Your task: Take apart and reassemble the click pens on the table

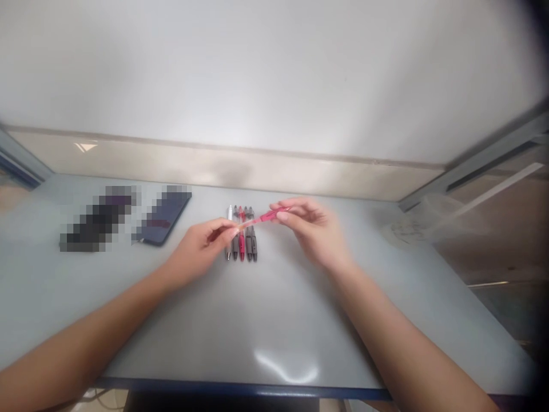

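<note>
My right hand (313,229) pinches a red pen (271,216) between thumb and fingers above the table. From the pen's left end a thin pinkish refill (253,222) sticks out, slanting down to the left. My left hand (206,245) is closed on the far end of that refill, its tip hidden by the thumb and finger. Behind and below the refill, several pens lie side by side on the table: a white pen (229,240), a red pen (242,247) and several grey-black pens (250,249), all roughly parallel and pointing away from me.
The pale grey table (274,309) has a blue front edge. A dark phone (165,217), partly pixelated, lies left of the pens. Farther left is a pixelated dark object (98,220). A wall (257,86) closes off the back. A clear plastic bag (405,229) sits at the right edge.
</note>
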`<action>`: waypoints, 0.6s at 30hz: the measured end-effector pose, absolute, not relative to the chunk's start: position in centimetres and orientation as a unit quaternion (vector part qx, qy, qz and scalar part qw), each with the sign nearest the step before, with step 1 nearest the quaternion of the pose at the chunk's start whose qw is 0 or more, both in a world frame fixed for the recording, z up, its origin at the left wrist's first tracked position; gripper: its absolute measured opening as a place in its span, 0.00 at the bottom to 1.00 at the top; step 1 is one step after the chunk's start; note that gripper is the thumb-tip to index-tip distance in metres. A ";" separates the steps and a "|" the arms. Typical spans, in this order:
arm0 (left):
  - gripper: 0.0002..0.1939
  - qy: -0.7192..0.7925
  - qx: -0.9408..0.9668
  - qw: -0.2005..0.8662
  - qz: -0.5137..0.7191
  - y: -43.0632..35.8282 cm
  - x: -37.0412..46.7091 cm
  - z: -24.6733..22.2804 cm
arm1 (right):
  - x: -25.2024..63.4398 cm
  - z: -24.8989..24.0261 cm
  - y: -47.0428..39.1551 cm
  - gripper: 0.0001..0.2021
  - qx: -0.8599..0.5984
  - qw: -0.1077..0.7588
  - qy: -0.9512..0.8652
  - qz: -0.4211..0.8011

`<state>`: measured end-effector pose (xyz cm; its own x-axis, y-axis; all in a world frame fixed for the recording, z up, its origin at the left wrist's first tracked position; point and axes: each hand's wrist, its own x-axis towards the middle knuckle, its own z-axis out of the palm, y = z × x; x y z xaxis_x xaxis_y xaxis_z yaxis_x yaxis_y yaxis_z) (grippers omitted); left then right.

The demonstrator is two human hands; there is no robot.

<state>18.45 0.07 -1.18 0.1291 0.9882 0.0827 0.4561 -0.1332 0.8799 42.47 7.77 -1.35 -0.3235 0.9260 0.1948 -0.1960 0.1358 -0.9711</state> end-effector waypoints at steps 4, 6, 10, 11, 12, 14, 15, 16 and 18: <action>0.22 0.561 0.608 0.453 0.331 0.4 18.1 -0.9 | 42.3 -1.4 7.7 0.11 -0.315 0.475 -0.563 0.598; 0.22 0.548 0.603 0.479 0.326 0.5 18.0 -0.8 | 42.1 -1.6 7.7 0.12 -0.321 0.467 -0.556 0.609; 0.19 0.548 0.597 0.463 0.358 0.7 17.8 -1.0 | 41.5 -2.0 7.3 0.13 -0.322 0.472 -0.552 0.606; 0.18 0.552 0.599 0.449 0.368 0.7 17.8 -1.0 | 41.4 -2.0 7.2 0.14 -0.327 0.473 -0.563 0.594; 0.17 0.553 0.602 0.436 0.376 0.7 17.8 -1.1 | 41.3 -1.9 7.0 0.14 -0.334 0.470 -0.580 0.576; 0.16 0.547 0.612 0.418 0.389 0.6 17.9 -1.1 | 41.3 -1.6 6.6 0.16 -0.360 0.454 -0.622 0.527; 0.17 0.542 0.618 0.410 0.395 0.6 17.9 -1.2 | 41.4 -1.4 6.5 0.19 -0.379 0.439 -0.644 0.499; 0.17 0.538 0.626 0.399 0.399 0.5 18.0 -1.1 | 41.5 -1.3 6.4 0.23 -0.400 0.416 -0.667 0.471; 0.17 0.534 0.640 0.377 0.403 0.4 18.1 -1.1 | 41.8 -1.2 6.3 0.30 -0.430 0.351 -0.710 0.434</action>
<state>18.11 0.36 -1.10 0.1043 0.9881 0.1127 0.3795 -0.1443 0.9139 41.83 6.30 -1.15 -0.3842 0.9148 0.1249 0.3063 0.2539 -0.9174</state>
